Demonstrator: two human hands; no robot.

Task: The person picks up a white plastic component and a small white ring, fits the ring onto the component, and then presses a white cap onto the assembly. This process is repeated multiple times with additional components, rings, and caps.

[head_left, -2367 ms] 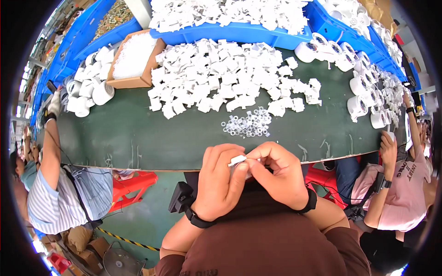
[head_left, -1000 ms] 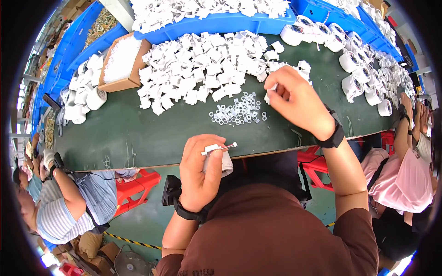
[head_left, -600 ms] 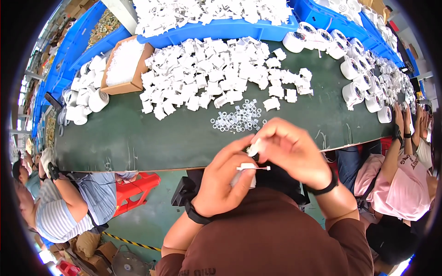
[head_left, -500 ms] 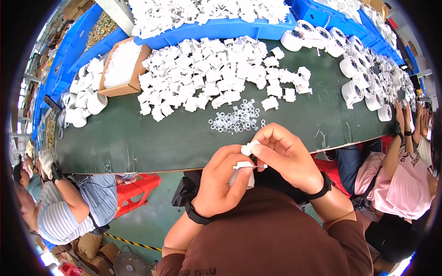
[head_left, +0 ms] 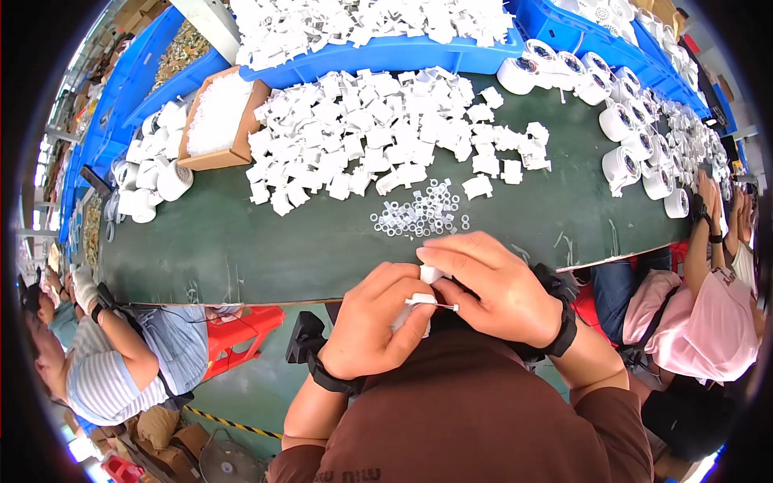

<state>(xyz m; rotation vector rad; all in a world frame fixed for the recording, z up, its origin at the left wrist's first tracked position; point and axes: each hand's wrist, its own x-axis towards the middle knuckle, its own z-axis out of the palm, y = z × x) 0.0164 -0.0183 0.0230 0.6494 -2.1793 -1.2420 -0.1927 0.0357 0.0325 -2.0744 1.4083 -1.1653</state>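
Observation:
In front of my chest, past the table's near edge, both hands meet over a white plastic housing [head_left: 431,274]. My left hand [head_left: 377,320] is closed round its lower part, with fingers curled and thumb against it. A white piece with a thin pin [head_left: 424,299] sticks out between the left thumb and fingers, pointing right. My right hand [head_left: 506,291] is bent over the top of the housing, fingers above and thumb below, pinching it. The palms hide most of the housing. Beyond my fingers lies a pile of small translucent rings [head_left: 419,211].
White plastic brackets [head_left: 354,137] are heaped on the green table [head_left: 266,249]. Behind them stands a blue bin [head_left: 386,58] of similar parts. A cardboard box [head_left: 221,121] is at left, and round white housings [head_left: 618,167] at right. Co-workers sit on both sides.
My right fingers have shifted from a pinch at the housing's tip to lying over its top. Both hands have come slightly lower and nearer to me.

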